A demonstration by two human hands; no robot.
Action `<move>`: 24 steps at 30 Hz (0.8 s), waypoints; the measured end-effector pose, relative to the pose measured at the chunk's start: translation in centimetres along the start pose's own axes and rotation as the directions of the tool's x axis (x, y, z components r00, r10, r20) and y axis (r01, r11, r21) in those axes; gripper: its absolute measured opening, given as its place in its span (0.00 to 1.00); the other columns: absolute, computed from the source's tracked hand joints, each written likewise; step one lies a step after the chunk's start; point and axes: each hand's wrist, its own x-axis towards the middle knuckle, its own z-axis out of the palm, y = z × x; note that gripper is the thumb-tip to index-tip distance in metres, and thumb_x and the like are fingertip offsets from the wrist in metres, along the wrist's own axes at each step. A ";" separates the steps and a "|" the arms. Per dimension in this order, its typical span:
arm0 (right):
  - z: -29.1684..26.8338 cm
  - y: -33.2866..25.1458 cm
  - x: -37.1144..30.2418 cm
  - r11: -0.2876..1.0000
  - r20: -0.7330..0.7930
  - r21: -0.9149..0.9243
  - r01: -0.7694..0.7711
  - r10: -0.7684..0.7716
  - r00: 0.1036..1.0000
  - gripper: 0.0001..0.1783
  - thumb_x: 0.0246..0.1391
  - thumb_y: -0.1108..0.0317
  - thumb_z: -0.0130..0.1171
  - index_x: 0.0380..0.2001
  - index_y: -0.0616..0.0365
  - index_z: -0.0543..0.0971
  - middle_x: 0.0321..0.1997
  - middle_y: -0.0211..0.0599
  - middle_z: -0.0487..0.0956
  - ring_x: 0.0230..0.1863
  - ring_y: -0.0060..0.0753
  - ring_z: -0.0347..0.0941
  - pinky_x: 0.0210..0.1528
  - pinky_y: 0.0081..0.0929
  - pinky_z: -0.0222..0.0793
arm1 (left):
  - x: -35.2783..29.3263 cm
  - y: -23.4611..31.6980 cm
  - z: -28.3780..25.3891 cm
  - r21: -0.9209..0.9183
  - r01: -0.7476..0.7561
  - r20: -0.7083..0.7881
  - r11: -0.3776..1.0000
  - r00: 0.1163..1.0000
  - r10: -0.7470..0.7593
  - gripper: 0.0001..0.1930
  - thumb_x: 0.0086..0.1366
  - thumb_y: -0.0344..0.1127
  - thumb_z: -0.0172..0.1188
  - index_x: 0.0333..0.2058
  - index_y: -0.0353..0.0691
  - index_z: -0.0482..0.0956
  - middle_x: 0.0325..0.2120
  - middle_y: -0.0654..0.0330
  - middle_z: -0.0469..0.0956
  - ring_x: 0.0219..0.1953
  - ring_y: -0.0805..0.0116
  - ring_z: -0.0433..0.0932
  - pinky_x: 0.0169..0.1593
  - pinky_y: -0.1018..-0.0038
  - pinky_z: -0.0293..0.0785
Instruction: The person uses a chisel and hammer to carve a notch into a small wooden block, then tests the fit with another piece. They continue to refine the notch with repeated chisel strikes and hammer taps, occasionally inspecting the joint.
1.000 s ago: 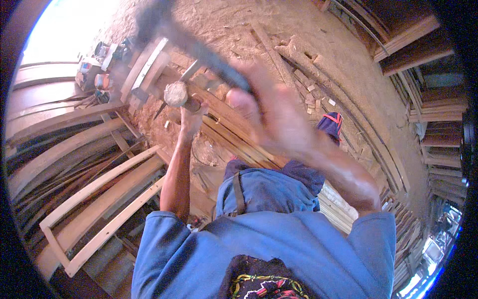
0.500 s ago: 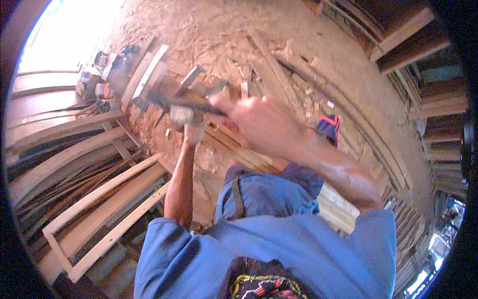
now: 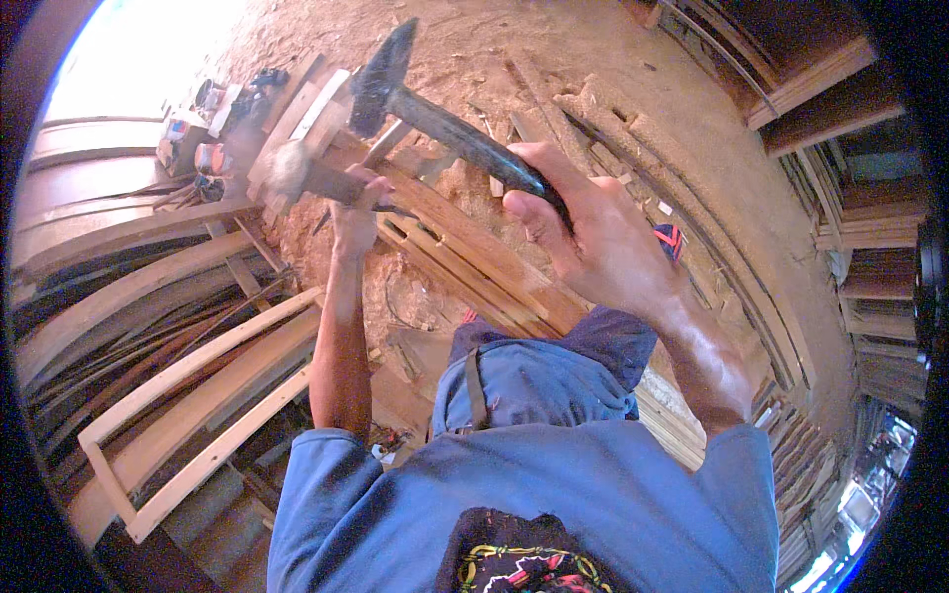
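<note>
My right hand (image 3: 603, 232) is wrapped round the dark handle of a hammer (image 3: 474, 148), raised with its metal head at the upper left, apart from the other tool. My left hand (image 3: 354, 212) grips a chisel (image 3: 336, 185). Its thick handle has a pale, blurred end pointing left, and its dark blade points right over the wood. Below it lies a wooden beam (image 3: 504, 272) with long dark slots cut in its face, stretching from near my left hand to my lap. The hammer partly hides what lies behind it.
To the left a pale wooden frame (image 3: 198, 395) rests by stacked curved boards (image 3: 129, 267). Tins and small containers (image 3: 203, 148) stand at the upper left. Long planks (image 3: 712, 217) and offcuts lie on the sawdust-covered floor (image 3: 474, 59). Shelves of timber (image 3: 860, 208) line the right.
My right hand has swung the hammer up and away from the chisel. My left hand and the chisel have shifted slightly left, and the slotted beam shows more fully.
</note>
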 end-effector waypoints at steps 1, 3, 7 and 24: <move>-0.1 -0.2 -0.2 1.000 0.002 0.010 -0.014 0.014 1.000 0.17 0.67 0.58 0.55 0.54 0.53 0.72 0.25 0.41 0.77 0.22 0.39 0.75 0.28 0.37 0.68 | -0.3 0.2 0.3 0.168 -0.016 0.032 0.986 0.999 0.011 0.07 0.61 0.27 0.63 0.30 0.42 0.73 0.24 0.64 0.75 0.26 0.72 0.74 0.32 0.73 0.74; 0.0 -0.5 0.0 0.998 0.024 0.010 -0.056 0.056 0.998 0.17 0.66 0.58 0.56 0.54 0.53 0.72 0.26 0.42 0.77 0.23 0.38 0.75 0.28 0.37 0.68 | -0.7 0.3 1.1 0.273 -0.008 0.092 0.962 0.996 -0.017 0.08 0.61 0.29 0.66 0.30 0.42 0.73 0.26 0.65 0.75 0.26 0.72 0.73 0.32 0.73 0.74; 0.0 -0.7 0.2 0.997 0.015 0.001 -0.076 0.075 0.997 0.18 0.66 0.58 0.57 0.53 0.53 0.73 0.26 0.42 0.77 0.23 0.38 0.75 0.28 0.36 0.68 | -1.5 -0.6 2.5 0.474 -0.058 0.118 0.879 0.993 0.002 0.08 0.60 0.30 0.67 0.34 0.41 0.75 0.26 0.66 0.74 0.26 0.74 0.75 0.28 0.74 0.75; 2.8 -0.1 1.6 0.966 0.202 -0.249 0.070 -0.019 0.979 0.20 0.67 0.53 0.52 0.54 0.52 0.68 0.26 0.57 0.79 0.30 0.63 0.79 0.28 0.55 0.72 | -3.7 -6.4 0.0 0.480 0.070 0.036 0.874 0.994 -0.099 0.07 0.59 0.27 0.65 0.33 0.41 0.74 0.29 0.67 0.72 0.35 0.72 0.71 0.41 0.70 0.70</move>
